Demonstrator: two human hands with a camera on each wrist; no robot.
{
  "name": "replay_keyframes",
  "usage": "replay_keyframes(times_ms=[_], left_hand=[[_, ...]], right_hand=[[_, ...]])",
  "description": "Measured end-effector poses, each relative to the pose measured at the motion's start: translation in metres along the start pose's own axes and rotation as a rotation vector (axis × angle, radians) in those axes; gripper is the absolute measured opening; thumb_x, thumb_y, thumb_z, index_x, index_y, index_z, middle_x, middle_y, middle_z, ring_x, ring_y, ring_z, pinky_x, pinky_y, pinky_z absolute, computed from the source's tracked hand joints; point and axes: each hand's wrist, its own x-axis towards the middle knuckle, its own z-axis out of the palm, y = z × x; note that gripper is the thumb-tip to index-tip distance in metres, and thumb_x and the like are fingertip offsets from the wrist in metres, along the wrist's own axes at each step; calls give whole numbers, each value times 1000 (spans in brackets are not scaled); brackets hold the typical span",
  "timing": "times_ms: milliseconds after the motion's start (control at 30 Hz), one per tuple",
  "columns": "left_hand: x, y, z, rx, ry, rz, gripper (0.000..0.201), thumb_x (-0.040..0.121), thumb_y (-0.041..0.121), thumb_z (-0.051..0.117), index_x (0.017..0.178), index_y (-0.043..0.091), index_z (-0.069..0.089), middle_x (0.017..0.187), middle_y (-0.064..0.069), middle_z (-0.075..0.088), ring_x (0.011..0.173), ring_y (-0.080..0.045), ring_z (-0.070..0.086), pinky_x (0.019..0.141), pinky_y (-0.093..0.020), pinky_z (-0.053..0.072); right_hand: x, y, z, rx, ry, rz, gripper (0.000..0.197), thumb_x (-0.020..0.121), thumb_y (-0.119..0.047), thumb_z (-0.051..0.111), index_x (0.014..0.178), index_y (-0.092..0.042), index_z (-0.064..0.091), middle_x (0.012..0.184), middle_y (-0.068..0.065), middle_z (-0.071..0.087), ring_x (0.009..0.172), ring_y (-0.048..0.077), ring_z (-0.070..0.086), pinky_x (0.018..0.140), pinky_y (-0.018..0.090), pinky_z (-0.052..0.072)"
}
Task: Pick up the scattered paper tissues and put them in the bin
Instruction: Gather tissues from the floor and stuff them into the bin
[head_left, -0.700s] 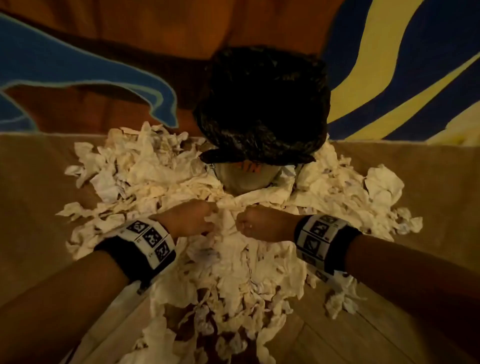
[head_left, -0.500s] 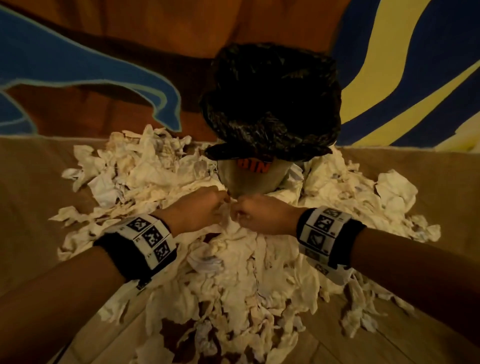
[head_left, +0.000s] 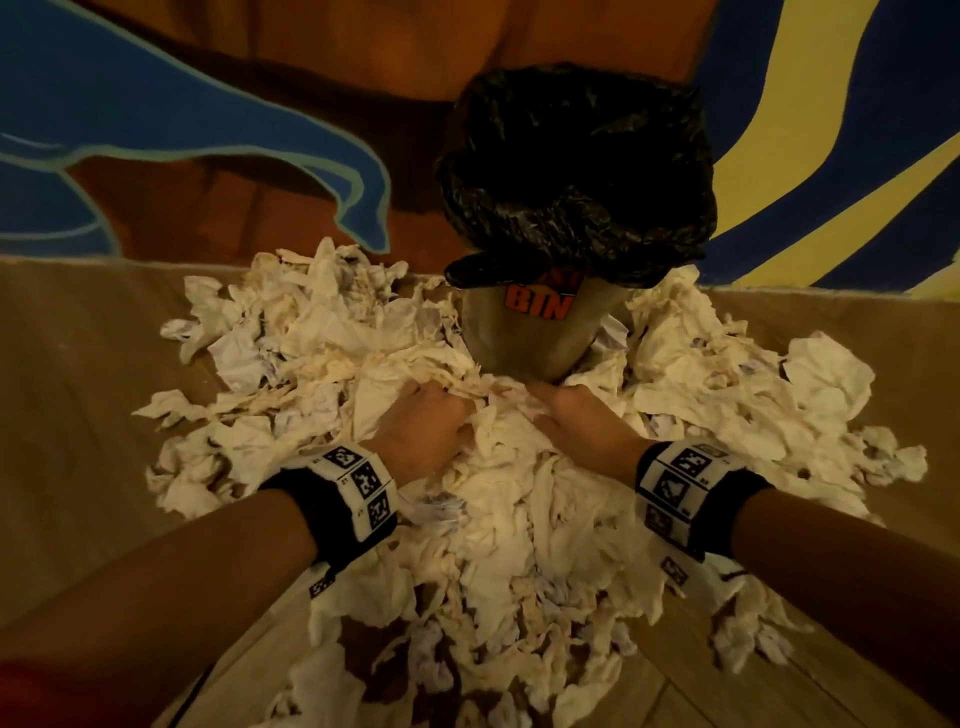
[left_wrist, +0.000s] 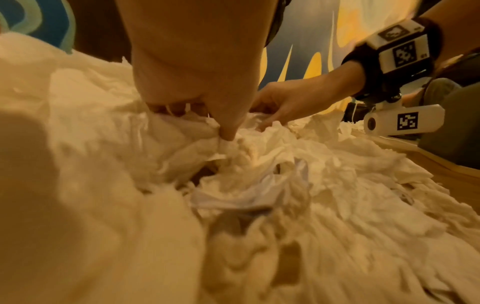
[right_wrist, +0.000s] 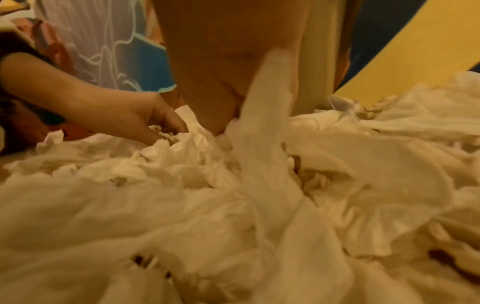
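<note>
A heap of crumpled white paper tissues (head_left: 498, 499) covers the floor around a bin (head_left: 535, 332) that has an orange "BIN" label and a black bag liner (head_left: 576, 171) over its rim. Both hands are sunk into the heap just in front of the bin. My left hand (head_left: 447, 410) has its fingers curled into the tissues (left_wrist: 259, 164), and its thumb (left_wrist: 228, 133) presses them in. My right hand (head_left: 550, 400) sits a little apart on the right, fingers buried and clawed round tissues (right_wrist: 182, 164). A strip of tissue (right_wrist: 265, 92) runs up across its palm. The fingertips are hidden in paper.
A wall (head_left: 208, 104) painted in orange, blue and yellow rises straight behind the bin. Bare wooden floor (head_left: 78, 389) shows left of the heap and also at the right (head_left: 909, 364). Tissues spread out on both sides of the bin and towards me.
Both hands were fists held together above the heap and moved towards the bin. Now they have dropped, parted slightly and dug into the tissues at the bin's foot.
</note>
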Motion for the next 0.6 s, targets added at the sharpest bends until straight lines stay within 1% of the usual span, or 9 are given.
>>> replay_keyframes(times_ms=[100, 133, 200, 267, 300, 367, 433, 500, 600], left_hand=[[-2, -12, -14, -188, 139, 46, 31, 94, 29, 40, 105, 19, 67, 106, -8, 67, 109, -28, 54, 90, -37, 33], [-5, -16, -18, -286, 190, 63, 34, 92, 27, 38, 106, 17, 68, 104, -8, 68, 105, -28, 58, 89, -37, 39], [-14, -20, -27, -520, 235, 80, 31, 96, 18, 40, 116, 17, 64, 97, -8, 69, 89, -23, 63, 79, -35, 49], [-24, -22, -36, -680, 215, 65, 38, 100, 8, 39, 130, 26, 54, 84, -6, 66, 67, -13, 58, 64, -25, 46], [-28, -22, -42, -730, 221, 66, 42, 100, 5, 37, 131, 29, 52, 88, -6, 66, 70, -13, 59, 66, -23, 46], [-34, -25, -51, -774, 271, 68, 46, 98, -1, 35, 125, 29, 57, 119, -7, 62, 103, -15, 59, 86, -25, 46], [-38, -26, -60, -794, 347, 30, 45, 97, -3, 35, 113, 30, 60, 126, -5, 57, 114, -16, 52, 90, -23, 41], [-41, -27, -67, -871, 410, -51, 36, 97, 1, 37, 103, 25, 62, 119, -7, 60, 107, -17, 54, 83, -21, 40], [-46, -27, -81, -1022, 465, -79, 26, 92, 17, 39, 80, 20, 62, 88, -21, 61, 79, -29, 55, 72, -30, 38]], right_hand=[[-11, 2, -12, 136, 151, -44, 26, 99, -11, 47, 117, -8, 64, 110, 12, 68, 101, 27, 61, 69, 15, 36], [-16, 1, -18, 192, 181, -61, 25, 99, -10, 47, 115, -9, 66, 110, 9, 68, 102, 23, 61, 69, 12, 36], [-25, 0, -30, 289, 243, -77, 29, 98, -6, 46, 118, -13, 66, 118, 4, 65, 108, 16, 59, 78, 7, 38], [-34, -5, -42, 389, 288, -111, 35, 96, 1, 45, 115, -17, 68, 117, 0, 63, 104, 10, 59, 81, 4, 40], [-38, -8, -49, 424, 300, -138, 40, 94, 6, 43, 112, -19, 69, 114, -1, 61, 99, 8, 59, 81, 6, 42], [-46, -14, -63, 470, 306, -176, 47, 90, 13, 39, 107, -17, 71, 107, -1, 58, 94, 8, 58, 82, 11, 45], [-51, -22, -76, 558, 275, -154, 47, 92, 12, 36, 102, -16, 73, 101, -9, 56, 80, 10, 59, 73, 19, 49], [-55, -32, -85, 628, 252, -103, 42, 95, 3, 38, 95, -18, 74, 87, -21, 54, 63, 10, 52, 59, 25, 45], [-58, -50, -95, 767, 217, -66, 32, 95, -10, 44, 84, -14, 74, 77, -14, 62, 56, 16, 39, 51, 30, 34]])
